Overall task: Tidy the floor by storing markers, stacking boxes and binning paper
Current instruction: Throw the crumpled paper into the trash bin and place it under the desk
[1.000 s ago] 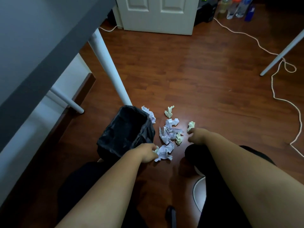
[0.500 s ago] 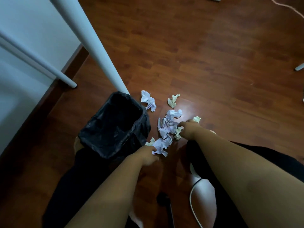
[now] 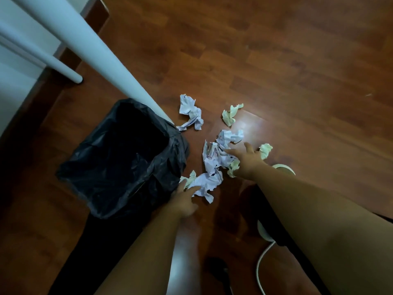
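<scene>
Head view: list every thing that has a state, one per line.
Bin: upright, open, black liner, looks empty.
White papers: crumpled, on the floor.
Yellow scraps: crumpled, on the floor.
Left hand: fingers extended, touching white paper.
Right hand: fingers spread over the pile.

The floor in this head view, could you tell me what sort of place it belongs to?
Probably a room at home or a small office: a reddish wood-plank floor, white table legs by a white wall, and a bin lined with a black bag beside scattered crumpled paper.
</scene>
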`<state>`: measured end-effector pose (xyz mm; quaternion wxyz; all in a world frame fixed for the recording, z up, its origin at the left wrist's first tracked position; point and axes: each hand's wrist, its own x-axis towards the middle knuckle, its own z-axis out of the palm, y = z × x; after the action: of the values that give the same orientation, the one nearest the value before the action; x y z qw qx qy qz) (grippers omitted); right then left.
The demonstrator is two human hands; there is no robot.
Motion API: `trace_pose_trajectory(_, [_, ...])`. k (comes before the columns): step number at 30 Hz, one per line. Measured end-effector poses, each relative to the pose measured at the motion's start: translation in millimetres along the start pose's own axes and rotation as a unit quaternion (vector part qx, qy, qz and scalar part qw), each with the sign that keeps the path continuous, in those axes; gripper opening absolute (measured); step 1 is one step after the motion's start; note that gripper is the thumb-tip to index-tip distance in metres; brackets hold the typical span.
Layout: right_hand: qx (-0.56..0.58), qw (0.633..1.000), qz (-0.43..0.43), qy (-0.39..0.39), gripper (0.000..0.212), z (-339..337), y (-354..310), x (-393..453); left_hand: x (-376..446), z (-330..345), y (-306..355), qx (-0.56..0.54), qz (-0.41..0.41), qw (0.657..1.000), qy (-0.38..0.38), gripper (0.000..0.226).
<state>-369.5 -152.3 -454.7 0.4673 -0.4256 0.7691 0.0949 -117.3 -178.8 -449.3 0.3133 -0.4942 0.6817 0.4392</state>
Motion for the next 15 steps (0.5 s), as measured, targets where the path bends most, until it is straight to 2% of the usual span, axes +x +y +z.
trace_pose_trajectory(4, [-0.037, 0.999, -0.026, 0.001, 0.088, 19, 9, 26, 25, 18, 12, 0.034, 0.054, 0.996, 0.064, 0.088])
trace_pose_trajectory(9, [-0.123, 0.991, -0.058, 0.008, 0.086, 37, 4, 50, 49, 34, 6, 0.200, 0.066, 0.976, 0.052, 0.103])
trace_pose_trajectory(11, [-0.135, 0.989, -0.059, -0.005, 0.080, 43, 8, 58, 63, 42, -4, 0.239, 0.075, 0.966, 0.058, 0.108])
trace_pose_trajectory(13, [-0.143, 0.987, -0.064, -0.017, 0.068, 45, 14, 62, 73, 46, -13, 0.233, 0.086, 0.965, 0.084, 0.104])
trace_pose_trajectory(15, [-0.145, 0.986, -0.071, -0.028, 0.056, 51, 20, 67, 82, 51, -22, 0.217, 0.081, 0.970, 0.078, 0.085])
